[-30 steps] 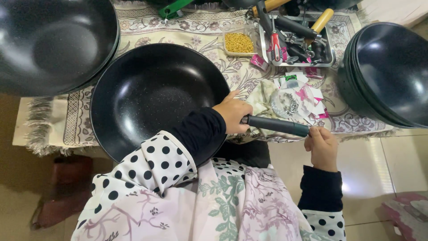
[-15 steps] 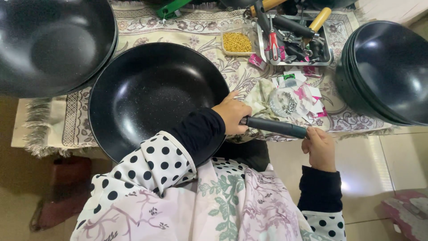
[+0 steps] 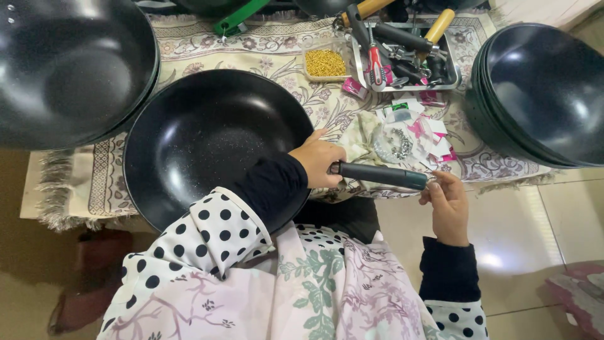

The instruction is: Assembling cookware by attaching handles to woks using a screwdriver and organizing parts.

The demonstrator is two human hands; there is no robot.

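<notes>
A black speckled wok pan lies on a patterned cloth in front of me. Its dark handle points right. My left hand grips the pan where the handle joins the rim. My right hand is at the handle's free end, fingertips pinching something small there that I cannot make out.
Stacks of black woks sit at the left and right. A metal tray of tools, a small box of yellow screws and a pile of small plastic packets lie behind the handle. Tiled floor at right.
The pan and my left hand stay put. My right hand has shifted slightly along the handle's end, fingers working at its tip.
</notes>
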